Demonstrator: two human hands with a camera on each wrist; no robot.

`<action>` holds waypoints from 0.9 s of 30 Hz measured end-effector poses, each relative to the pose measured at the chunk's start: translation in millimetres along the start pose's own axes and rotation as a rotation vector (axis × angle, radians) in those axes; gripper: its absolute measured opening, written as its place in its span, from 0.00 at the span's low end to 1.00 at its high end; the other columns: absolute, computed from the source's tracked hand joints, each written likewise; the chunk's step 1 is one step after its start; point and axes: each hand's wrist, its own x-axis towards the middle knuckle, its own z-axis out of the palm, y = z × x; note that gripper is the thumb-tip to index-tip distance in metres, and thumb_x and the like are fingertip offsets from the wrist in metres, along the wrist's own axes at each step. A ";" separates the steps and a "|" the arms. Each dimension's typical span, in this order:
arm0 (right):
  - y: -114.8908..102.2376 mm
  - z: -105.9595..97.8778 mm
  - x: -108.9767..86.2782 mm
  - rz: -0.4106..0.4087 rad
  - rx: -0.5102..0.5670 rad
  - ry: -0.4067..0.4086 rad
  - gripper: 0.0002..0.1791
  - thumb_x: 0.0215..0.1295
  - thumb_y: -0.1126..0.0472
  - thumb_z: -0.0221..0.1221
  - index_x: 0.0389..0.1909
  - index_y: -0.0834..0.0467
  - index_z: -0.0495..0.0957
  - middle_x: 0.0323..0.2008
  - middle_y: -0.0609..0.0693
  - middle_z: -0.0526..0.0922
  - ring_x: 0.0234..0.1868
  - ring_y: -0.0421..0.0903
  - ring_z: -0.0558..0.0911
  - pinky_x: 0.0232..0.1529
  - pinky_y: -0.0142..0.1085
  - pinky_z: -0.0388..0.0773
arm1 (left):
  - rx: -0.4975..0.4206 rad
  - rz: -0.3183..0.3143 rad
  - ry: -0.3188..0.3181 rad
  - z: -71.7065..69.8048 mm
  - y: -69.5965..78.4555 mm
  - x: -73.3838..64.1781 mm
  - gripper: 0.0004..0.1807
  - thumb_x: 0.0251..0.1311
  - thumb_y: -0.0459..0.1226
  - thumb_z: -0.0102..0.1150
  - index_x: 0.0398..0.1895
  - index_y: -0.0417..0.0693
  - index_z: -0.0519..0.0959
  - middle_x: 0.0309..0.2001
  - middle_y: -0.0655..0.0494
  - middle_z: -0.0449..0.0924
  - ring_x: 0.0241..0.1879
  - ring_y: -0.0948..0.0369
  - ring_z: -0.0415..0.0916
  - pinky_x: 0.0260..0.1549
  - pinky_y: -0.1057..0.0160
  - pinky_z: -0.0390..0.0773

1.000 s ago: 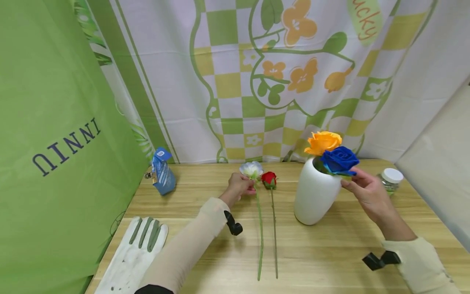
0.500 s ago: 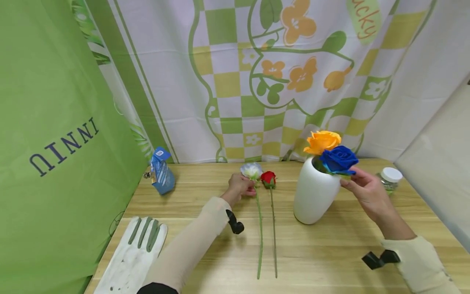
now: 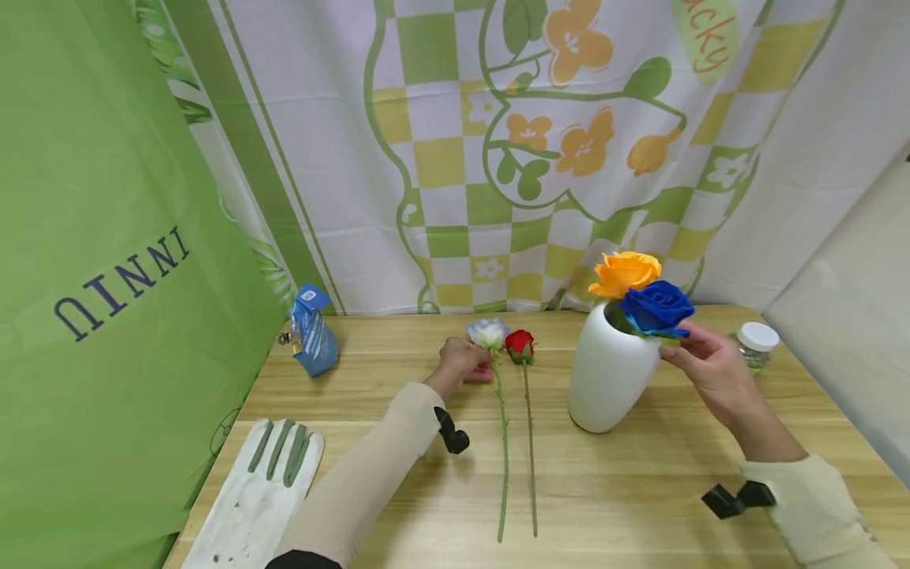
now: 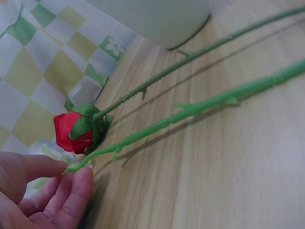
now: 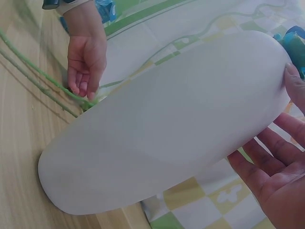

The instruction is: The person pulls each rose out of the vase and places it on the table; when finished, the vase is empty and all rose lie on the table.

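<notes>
With its stem end nearest, the white flower [image 3: 486, 334] is stretched lengthwise over the table [image 3: 611, 506] beside the red rose [image 3: 520, 345], bloom pointed toward the curtain [image 3: 441, 166]. Just below the bloom it is pinched by the left hand [image 3: 462, 359], and the white vase [image 3: 613, 371] is gripped near its rim by the right hand [image 3: 711, 367]. Picking-up seems in hand; a steady lift would be called for.

table [image 3: 426, 506]: bright, even, diffuse light; faint soft shadow beside the left sleeve [image 3: 377, 466]
curtain [image 3: 327, 158]: evenly lit, print crisp in the head view, softer in the left wrist view
green stem [image 4: 214, 102]: soft-edged shadow on the table; paler, washed sheen toward the right
vase [image 5: 162, 124]: smooth grey-white, hazy and low in contrast in the right wrist view
green cloth [image 3: 85, 197]: wide-angle stretch toward the left edge
</notes>
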 end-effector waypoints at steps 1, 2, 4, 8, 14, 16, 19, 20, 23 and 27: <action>0.0 0.0 0.2 -0.002 0.002 -0.001 0.17 0.70 0.75 0.54 0.45 0.51 0.84 0.40 0.37 0.86 0.39 0.32 0.81 0.45 0.20 0.81 | 0.013 0.008 0.009 -0.8 0.1 -1.0 0.03 0.55 0.24 0.64 0.33 0.32 0.81 0.20 0.49 0.82 0.17 0.60 0.82 0.23 0.63 0.88; 0.1 0.1 0.4 -0.003 0.006 -0.003 0.17 0.70 0.76 0.54 0.44 0.51 0.84 0.40 0.38 0.86 0.38 0.32 0.81 0.45 0.20 0.81 | 0.028 0.015 0.016 -1.7 0.2 -2.2 0.03 0.55 0.24 0.64 0.33 0.32 0.81 0.20 0.49 0.82 0.16 0.61 0.81 0.23 0.64 0.88; 0.3 0.2 0.4 -0.010 0.014 -0.006 0.18 0.69 0.76 0.54 0.44 0.52 0.84 0.40 0.38 0.86 0.38 0.32 0.81 0.45 0.20 0.82 | 0.045 0.027 0.024 -3.2 0.2 -4.3 0.04 0.54 0.24 0.63 0.33 0.33 0.80 0.20 0.49 0.81 0.16 0.61 0.81 0.21 0.65 0.87; 0.6 0.3 0.1 -0.022 0.024 -0.006 0.18 0.69 0.77 0.54 0.44 0.52 0.83 0.39 0.38 0.86 0.38 0.32 0.81 0.44 0.20 0.82 | 0.047 0.057 0.021 -4.8 1.9 -7.7 0.05 0.53 0.24 0.63 0.34 0.33 0.81 0.19 0.50 0.81 0.15 0.62 0.80 0.20 0.65 0.86; 0.7 1.0 -0.1 -0.022 0.010 -0.006 0.18 0.69 0.77 0.53 0.44 0.52 0.83 0.38 0.38 0.86 0.37 0.32 0.81 0.44 0.20 0.82 | 0.070 0.118 0.008 -0.4 13.8 -13.5 0.04 0.53 0.25 0.61 0.32 0.35 0.82 0.20 0.47 0.83 0.13 0.62 0.79 0.20 0.64 0.86; 0.8 1.2 -0.2 -0.020 0.009 -0.005 0.18 0.69 0.77 0.53 0.44 0.52 0.83 0.38 0.38 0.86 0.37 0.32 0.81 0.44 0.20 0.82 | 0.058 0.148 -0.017 3.6 21.5 -16.6 0.04 0.53 0.26 0.62 0.33 0.35 0.83 0.24 0.41 0.85 0.13 0.63 0.79 0.20 0.64 0.87; 0.9 1.6 -0.2 -0.020 0.015 -0.007 0.18 0.69 0.77 0.53 0.44 0.53 0.83 0.37 0.39 0.86 0.37 0.32 0.81 0.44 0.20 0.82 | 0.042 0.193 -0.058 10.9 35.3 -23.4 0.05 0.56 0.28 0.63 0.34 0.35 0.84 0.31 0.34 0.87 0.14 0.63 0.80 0.23 0.61 0.88; 1.0 1.7 -0.1 -0.023 0.016 -0.008 0.18 0.69 0.78 0.53 0.44 0.53 0.83 0.37 0.39 0.86 0.37 0.32 0.81 0.44 0.20 0.82 | 0.042 0.212 -0.071 13.5 40.5 -26.4 0.05 0.56 0.28 0.64 0.35 0.35 0.84 0.34 0.32 0.86 0.14 0.63 0.80 0.24 0.60 0.89; 1.4 2.1 0.2 -0.038 0.022 -0.010 0.19 0.69 0.78 0.53 0.45 0.53 0.84 0.38 0.38 0.87 0.38 0.32 0.82 0.44 0.20 0.82 | 0.055 0.278 -0.125 21.3 56.9 -36.1 0.07 0.59 0.30 0.64 0.39 0.35 0.85 0.37 0.30 0.86 0.17 0.62 0.82 0.31 0.54 0.90; 1.4 2.6 -0.1 -0.056 0.028 -0.005 0.18 0.69 0.77 0.54 0.46 0.53 0.84 0.40 0.38 0.88 0.39 0.31 0.82 0.45 0.20 0.82 | 0.128 0.414 -0.178 33.1 78.1 -49.2 0.09 0.61 0.34 0.66 0.42 0.37 0.85 0.38 0.37 0.87 0.24 0.57 0.85 0.34 0.53 0.90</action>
